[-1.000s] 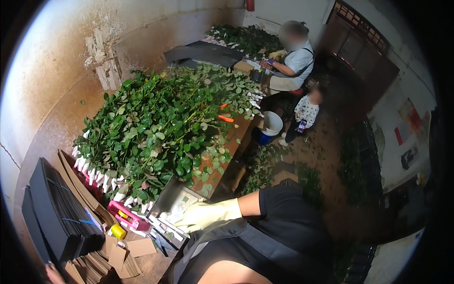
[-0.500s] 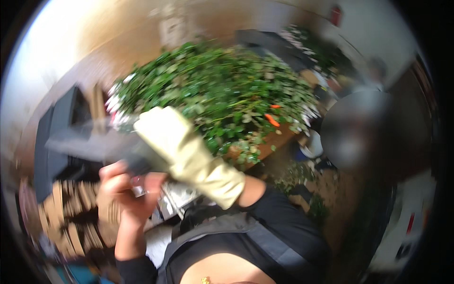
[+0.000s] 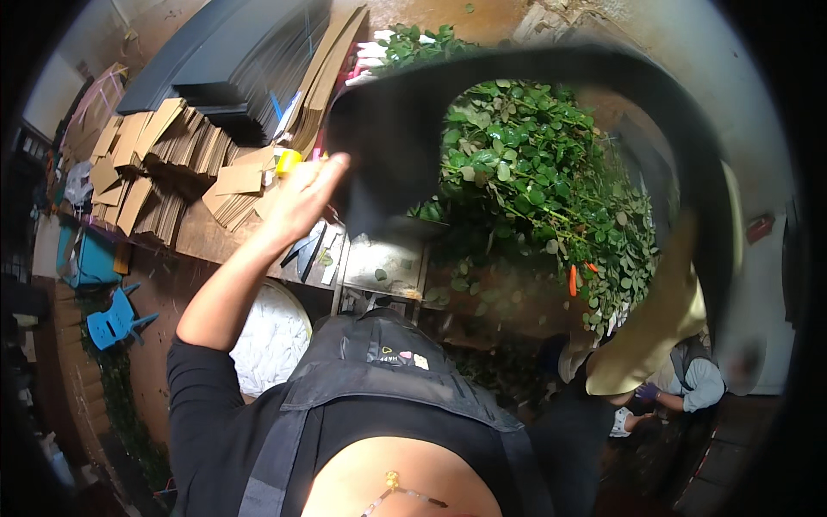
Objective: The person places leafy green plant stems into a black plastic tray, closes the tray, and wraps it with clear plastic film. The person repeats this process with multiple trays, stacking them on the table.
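Observation:
A dark, wide curved band [image 3: 551,62] arches close in front of the view, blurred, with a broad flap hanging at its left end; its kind cannot be made out. My bare left hand [image 3: 303,196] is at the lower left edge of that flap, fingers pressed together against it. At the band's right end is my right hand [image 3: 659,332], in a long pale yellow rubber glove; part of the glove shows beyond the band's outer edge. Its fingertips are blurred and partly hidden. Behind the band lies a large heap of leafy green stems [image 3: 543,181], with white-wrapped heads at the far left.
Folded cardboard pieces [image 3: 159,172] and dark grey sheets [image 3: 233,69] are stacked on the left of the table [image 3: 207,246]. A blue stool [image 3: 118,320] stands on the floor at left. Another person [image 3: 689,379] with a gloved hand is at the lower right.
The view has swung left. My gloved right hand has moved from beside my left hand far over to the right. The dark band now spans the space between both hands.

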`<action>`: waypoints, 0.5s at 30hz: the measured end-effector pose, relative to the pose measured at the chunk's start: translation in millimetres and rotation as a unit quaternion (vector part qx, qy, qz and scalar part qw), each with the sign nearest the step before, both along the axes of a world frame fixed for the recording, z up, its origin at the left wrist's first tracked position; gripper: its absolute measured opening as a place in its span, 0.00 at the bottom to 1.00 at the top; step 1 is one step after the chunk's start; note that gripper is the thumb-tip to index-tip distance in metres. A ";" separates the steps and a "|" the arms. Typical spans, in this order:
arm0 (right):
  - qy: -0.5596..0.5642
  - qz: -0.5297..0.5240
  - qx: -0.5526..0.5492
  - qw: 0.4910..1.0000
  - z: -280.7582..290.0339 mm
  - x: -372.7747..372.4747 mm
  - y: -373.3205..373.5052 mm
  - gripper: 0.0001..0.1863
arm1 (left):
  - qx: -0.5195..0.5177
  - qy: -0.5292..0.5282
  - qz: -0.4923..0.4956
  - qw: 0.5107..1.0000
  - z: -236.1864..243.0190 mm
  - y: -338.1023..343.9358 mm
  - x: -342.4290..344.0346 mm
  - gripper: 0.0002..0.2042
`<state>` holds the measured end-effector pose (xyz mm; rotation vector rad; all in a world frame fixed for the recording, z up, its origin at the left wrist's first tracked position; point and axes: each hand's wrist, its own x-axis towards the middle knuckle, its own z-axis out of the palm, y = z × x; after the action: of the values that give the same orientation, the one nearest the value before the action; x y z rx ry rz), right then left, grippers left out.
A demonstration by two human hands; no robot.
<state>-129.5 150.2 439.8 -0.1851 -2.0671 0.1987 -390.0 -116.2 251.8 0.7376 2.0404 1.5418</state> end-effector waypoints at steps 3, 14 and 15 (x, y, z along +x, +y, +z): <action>-0.139 0.045 0.098 0.984 0.0 -13.4 -17.6 0.08 | 0.054 -0.382 -0.242 0.890 5.2 7.6 39.0 0.27; -0.566 0.154 0.115 0.801 -238.4 -152.4 -47.8 0.11 | -0.370 -0.226 -0.274 0.859 -131.3 -46.4 1.8 0.37; -0.541 0.152 0.105 0.821 -248.4 -162.3 -55.5 0.12 | -0.438 0.026 -0.261 0.860 -136.9 -54.2 -5.1 0.34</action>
<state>-291.8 94.7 191.4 0.2482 -3.2394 0.0413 -395.1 -170.4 114.9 0.8335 2.0339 0.2195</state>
